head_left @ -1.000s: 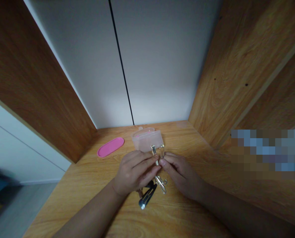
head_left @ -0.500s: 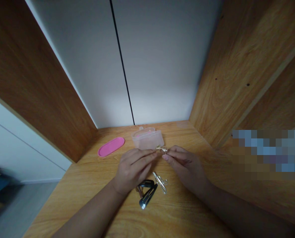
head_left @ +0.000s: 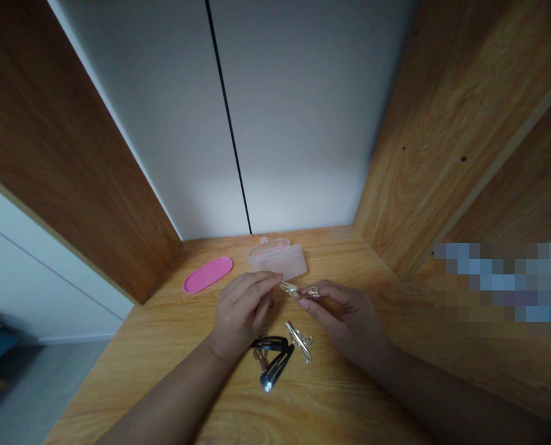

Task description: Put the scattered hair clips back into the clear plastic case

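Bare left hand (head_left: 240,309), bare right hand (head_left: 354,316) with a rounded thumbnail (head_left: 304,304), smooth uncovered forearms (head_left: 170,389)

Both forearms (head_left: 175,383) slant inward; left hand (head_left: 240,312) and right hand (head_left: 352,321) pinch near each other, the left apparently by its fingertips (head_left: 275,277)

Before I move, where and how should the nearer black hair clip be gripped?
Probably pinch the nearer black hair clip by its wide end, coming from your side; it points that way, while the narrow end lies close to a silver clip.
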Demonstrator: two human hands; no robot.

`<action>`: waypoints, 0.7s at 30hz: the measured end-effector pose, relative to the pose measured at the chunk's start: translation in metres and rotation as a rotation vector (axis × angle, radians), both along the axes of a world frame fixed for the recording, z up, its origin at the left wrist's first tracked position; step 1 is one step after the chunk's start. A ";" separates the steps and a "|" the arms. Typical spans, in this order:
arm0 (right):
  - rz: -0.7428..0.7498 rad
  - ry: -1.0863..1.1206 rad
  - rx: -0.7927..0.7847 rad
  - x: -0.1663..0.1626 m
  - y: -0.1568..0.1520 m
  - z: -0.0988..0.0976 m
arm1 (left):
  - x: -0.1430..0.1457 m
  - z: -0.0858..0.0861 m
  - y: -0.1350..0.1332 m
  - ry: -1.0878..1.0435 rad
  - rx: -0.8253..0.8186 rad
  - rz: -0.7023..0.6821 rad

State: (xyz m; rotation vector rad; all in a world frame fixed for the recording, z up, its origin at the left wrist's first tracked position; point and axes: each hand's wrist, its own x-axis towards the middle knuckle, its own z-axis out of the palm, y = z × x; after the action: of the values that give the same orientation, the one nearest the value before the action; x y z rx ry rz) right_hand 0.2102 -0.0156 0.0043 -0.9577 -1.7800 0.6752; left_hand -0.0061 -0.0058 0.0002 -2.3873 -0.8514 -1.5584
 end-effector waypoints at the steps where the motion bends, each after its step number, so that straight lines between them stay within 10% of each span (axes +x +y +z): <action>1: 0.020 -0.019 0.012 0.000 -0.001 0.000 | 0.000 0.001 0.000 0.018 -0.007 -0.020; 21: 0.015 -0.273 0.169 0.004 0.004 0.002 | 0.006 0.007 -0.001 0.222 0.007 -0.207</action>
State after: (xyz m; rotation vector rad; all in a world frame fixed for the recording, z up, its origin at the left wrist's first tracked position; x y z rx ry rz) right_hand 0.2143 -0.0117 0.0060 -0.9565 -2.0488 0.4090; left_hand -0.0004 -0.0068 0.0068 -2.6512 -0.5702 -1.3207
